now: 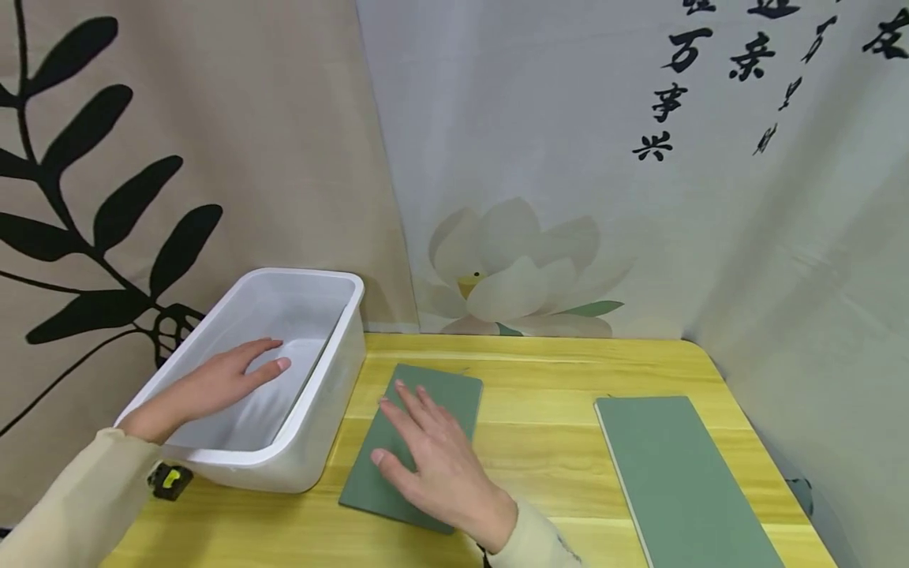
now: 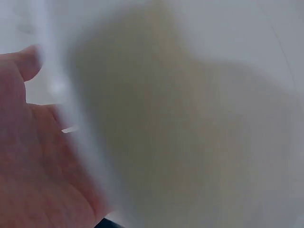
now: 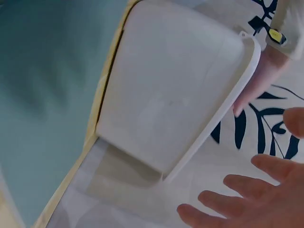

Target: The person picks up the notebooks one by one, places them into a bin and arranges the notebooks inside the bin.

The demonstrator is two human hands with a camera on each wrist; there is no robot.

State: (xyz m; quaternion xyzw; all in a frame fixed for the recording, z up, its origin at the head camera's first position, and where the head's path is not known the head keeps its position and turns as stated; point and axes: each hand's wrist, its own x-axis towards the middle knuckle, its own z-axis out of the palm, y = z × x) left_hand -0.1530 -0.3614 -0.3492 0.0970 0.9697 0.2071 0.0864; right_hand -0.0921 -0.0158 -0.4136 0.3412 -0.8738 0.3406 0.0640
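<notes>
Right hand (image 1: 446, 461) above book (image 1: 379, 491), corners uncovered

Place: cloth-screened table corner, indoor in look; whether home, office or studio, cannot tell. Hanging, left: beige cloth (image 1: 284, 158), dark leaf print (image 1: 136, 203). Hanging, far and right: pale cloth (image 1: 540, 118), folds showing, bearing lotus print (image 1: 529, 276) and black brush-style Chinese characters (image 1: 669, 102). Table (image 1: 547, 410): yellow wood grain, far right corner rounded, far edge just beside the hangings. Everyday goods on it: white tub (image 1: 334, 410), left; plain green notebooks (image 1: 699, 473), centre and right.
</notes>
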